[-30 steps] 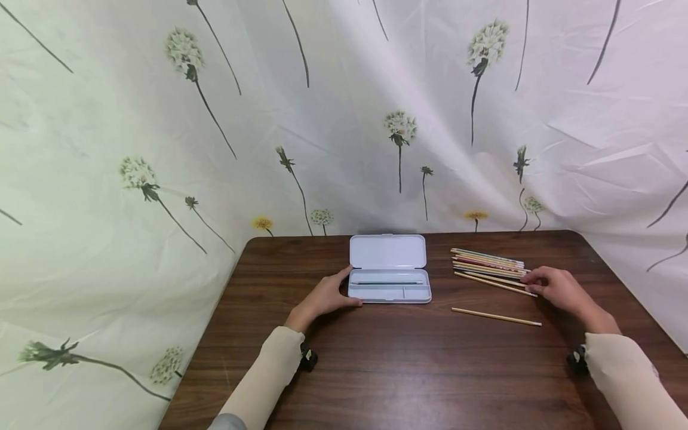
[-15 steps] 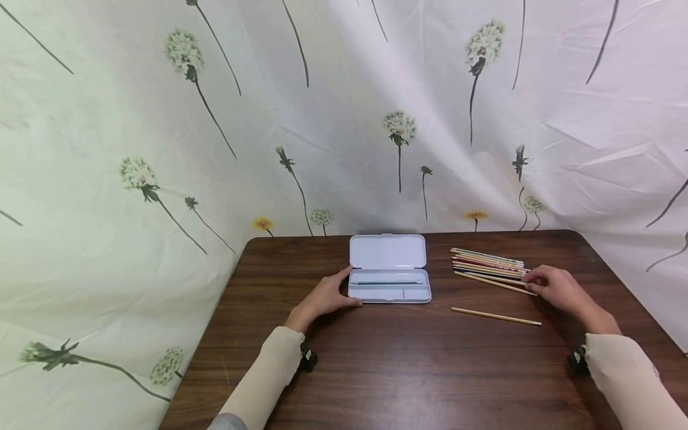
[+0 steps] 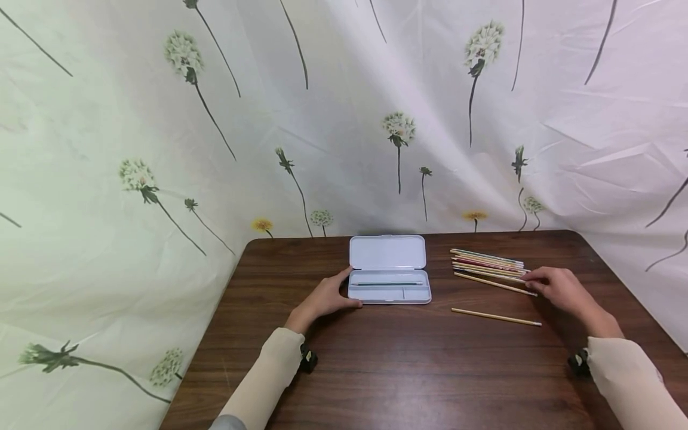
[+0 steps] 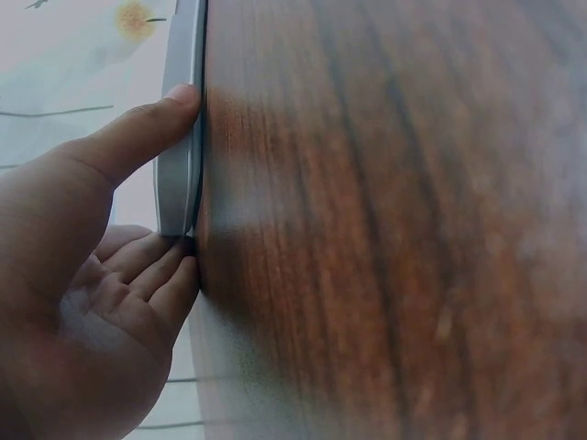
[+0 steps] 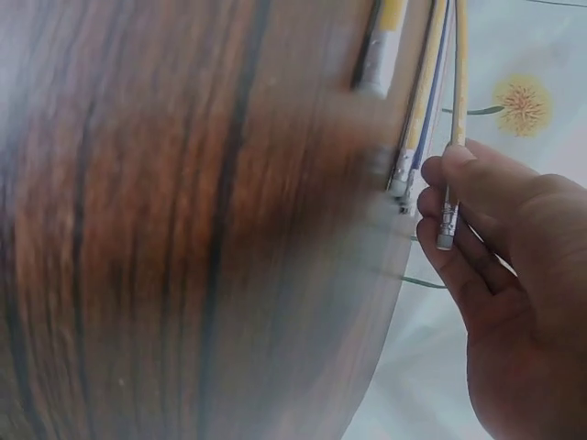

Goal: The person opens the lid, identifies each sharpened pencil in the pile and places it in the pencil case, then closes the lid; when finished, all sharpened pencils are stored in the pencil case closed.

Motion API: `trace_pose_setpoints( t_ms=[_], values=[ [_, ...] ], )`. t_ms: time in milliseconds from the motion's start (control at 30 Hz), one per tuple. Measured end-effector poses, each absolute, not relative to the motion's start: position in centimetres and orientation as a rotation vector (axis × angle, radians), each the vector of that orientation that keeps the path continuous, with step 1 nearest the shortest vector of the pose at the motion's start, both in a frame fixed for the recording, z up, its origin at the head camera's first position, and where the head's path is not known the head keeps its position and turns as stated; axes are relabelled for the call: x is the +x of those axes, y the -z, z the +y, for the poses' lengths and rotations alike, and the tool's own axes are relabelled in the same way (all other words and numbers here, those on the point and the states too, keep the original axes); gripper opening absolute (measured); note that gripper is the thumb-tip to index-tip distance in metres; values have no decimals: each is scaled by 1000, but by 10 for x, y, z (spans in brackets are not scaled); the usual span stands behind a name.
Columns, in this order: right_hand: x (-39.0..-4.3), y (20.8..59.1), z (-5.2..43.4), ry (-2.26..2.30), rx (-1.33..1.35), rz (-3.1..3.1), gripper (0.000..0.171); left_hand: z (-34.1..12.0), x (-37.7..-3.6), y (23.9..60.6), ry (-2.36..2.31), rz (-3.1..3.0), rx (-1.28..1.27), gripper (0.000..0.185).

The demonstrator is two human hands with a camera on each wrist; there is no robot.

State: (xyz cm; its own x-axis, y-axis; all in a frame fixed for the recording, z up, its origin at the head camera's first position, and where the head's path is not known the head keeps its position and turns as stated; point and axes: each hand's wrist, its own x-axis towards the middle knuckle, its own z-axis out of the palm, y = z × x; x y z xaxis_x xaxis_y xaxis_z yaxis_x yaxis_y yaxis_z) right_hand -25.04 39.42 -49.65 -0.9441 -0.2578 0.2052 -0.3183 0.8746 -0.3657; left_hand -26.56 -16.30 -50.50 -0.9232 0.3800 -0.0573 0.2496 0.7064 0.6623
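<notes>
My left hand [image 3: 324, 297] holds the left end of an open white pencil case [image 3: 387, 253], thumb at its front edge and a finger at the back corner. In the left wrist view the thumb presses the case's side [image 4: 177, 197], and the other fingers lie by its end. A dark green pencil [image 3: 386, 283] lies in the long compartment. On the right, my right hand [image 3: 559, 291] pinches a yellow pencil [image 5: 459, 82] near its eraser end, between thumb and fingers. Its eraser points back toward the palm. The pencil's far part overlaps the pile of pencils [image 3: 484, 261].
One yellow pencil [image 3: 494, 284] lies just in front of the pile, and another pencil [image 3: 497, 317] rests nearer on the brown wooden table [image 3: 392, 364]. A flowered cloth [image 3: 344, 119] hangs right behind the table's back edge.
My right hand shifts slightly, and the pinched pencil's eraser end comes away from the pencil lying in front of the pile. The left hand and the case stay put.
</notes>
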Motion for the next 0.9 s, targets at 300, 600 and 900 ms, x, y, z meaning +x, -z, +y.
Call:
trace_pose_setpoints(
  t_ms=[300, 600, 900],
  values=[
    [-250, 485, 383, -664, 479, -2740, 16, -162, -265, 505, -1024, 2725, 503, 101],
    [-254, 468, 359, -667, 599, -2602, 16, -162, -265, 505, -1025, 2719, 505, 101],
    [-260, 451, 329, -751, 639, -2637, 15, -162, -264, 504, -1020, 2728, 506, 101]
  ],
)
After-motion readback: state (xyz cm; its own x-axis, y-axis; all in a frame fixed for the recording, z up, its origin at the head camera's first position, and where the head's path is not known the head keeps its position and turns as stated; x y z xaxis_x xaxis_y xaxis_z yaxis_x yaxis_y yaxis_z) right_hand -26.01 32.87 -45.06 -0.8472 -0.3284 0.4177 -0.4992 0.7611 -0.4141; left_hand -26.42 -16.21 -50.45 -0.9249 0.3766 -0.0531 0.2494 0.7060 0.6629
